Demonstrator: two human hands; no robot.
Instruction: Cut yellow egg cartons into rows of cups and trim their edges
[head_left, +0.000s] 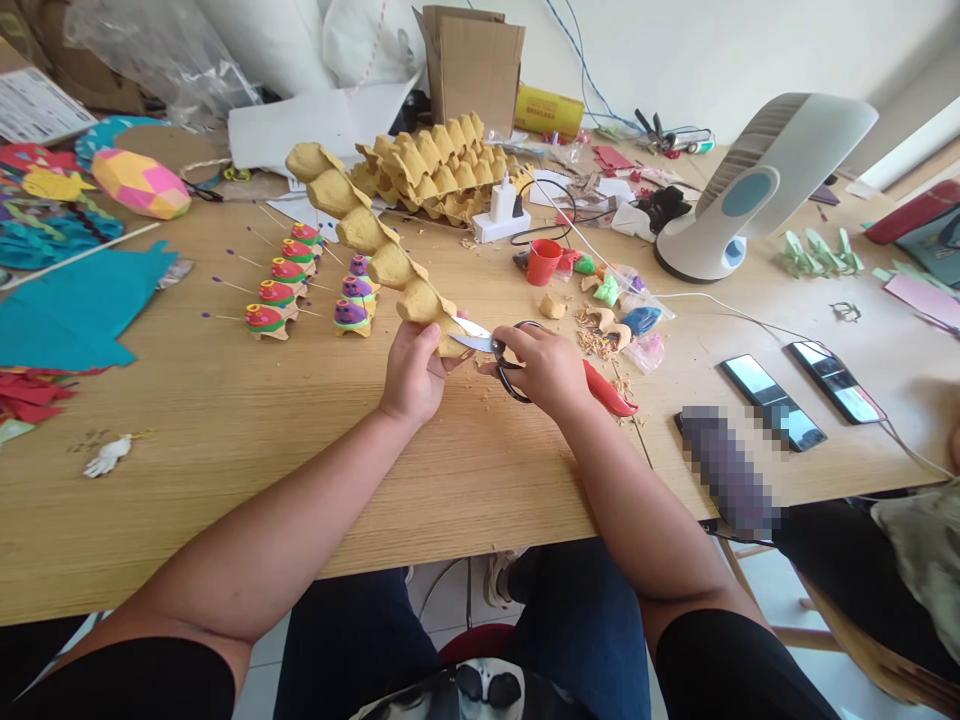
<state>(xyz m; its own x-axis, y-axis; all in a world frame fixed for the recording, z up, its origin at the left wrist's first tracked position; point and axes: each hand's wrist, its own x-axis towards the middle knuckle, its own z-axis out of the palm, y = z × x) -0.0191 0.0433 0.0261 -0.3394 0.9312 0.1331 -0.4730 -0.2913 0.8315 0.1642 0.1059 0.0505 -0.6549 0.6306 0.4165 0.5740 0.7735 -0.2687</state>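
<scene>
My left hand [417, 368] grips the near end of a yellow egg carton strip [373, 243], a row of several cups that slants up and away to the left. In my right hand [551, 368] is a pair of scissors [477, 336] with black handles. Their blades are parted and lie at the strip's nearest cup, close to my left fingers. Left of the strip stand painted egg-cup figures, red and green ones [271, 294] and purple ones [352, 301], some with thin sticks poking out.
Stacked egg cartons [439, 165] sit behind the strip, beside a white power strip [501, 222]. A red cup [543, 262], clay packets [642, 320] and carton scraps [598, 340] lie right. Farther right are a white fan [757, 190] and phones [774, 402]. Blue sheets [75, 310] lie left.
</scene>
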